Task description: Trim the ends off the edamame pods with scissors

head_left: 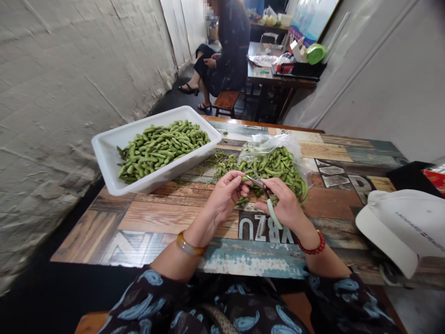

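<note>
Is pinching a pod (245,178) in left fingers (233,180), gripping spread scissors (271,208) in right fingers (278,188), pointing blades (256,182) toward the bench's (167,215) left edge, beside the pod.

- Metal and smooth plastic in the scissors (273,213)
- Smooth plastic in the tub (191,160)
- Crinkled, glossy plastic in the bag (278,141)
- Glossy wood grain across the table (167,213)
- Rough, matt face on the wall (52,93)

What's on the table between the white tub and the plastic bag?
Little green bits lie between the tub and the bag; the head view shows them.
</note>
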A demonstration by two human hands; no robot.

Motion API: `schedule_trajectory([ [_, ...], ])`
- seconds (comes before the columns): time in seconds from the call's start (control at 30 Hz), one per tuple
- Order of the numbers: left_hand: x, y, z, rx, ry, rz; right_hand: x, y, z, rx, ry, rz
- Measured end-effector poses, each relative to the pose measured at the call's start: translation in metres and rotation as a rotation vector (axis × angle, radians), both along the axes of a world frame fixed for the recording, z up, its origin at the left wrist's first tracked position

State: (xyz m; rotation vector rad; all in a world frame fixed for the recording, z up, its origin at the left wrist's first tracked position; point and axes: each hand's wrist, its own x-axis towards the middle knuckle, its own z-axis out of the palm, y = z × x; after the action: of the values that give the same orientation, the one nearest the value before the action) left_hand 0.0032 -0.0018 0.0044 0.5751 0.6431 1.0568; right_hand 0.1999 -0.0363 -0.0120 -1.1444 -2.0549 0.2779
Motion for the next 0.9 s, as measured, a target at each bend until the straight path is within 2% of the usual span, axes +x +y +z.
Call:
schedule_trajectory([
  [0.3,0.0009,-0.0001,-0.0079,-0.02,0.013,0.039,-0.0017,-0.0012,-0.0039,-0.023,-0.048,0.048],
  [0.43,0.003,-0.0005,-0.0083,0.006,0.035,0.009,-0.0023,-0.0011,-0.0043,-0.026,-0.043,0.014],
  [0.7,0.0071,-0.0052,-0.0035,0.159,0.221,-0.116,0.0009,0.0001,-0.0004,-0.068,0.019,-0.012],
  [0.8,0.0068,-0.0061,-0.0016,0.233,0.278,-0.135,0.0019,-0.0008,-0.0003,-0.087,0.005,0.008],
  [0.9,0.0056,-0.0052,-0.0024,0.325,0.346,-0.103,0.0027,-0.0015,0.0013,-0.095,-0.009,0.014],
])
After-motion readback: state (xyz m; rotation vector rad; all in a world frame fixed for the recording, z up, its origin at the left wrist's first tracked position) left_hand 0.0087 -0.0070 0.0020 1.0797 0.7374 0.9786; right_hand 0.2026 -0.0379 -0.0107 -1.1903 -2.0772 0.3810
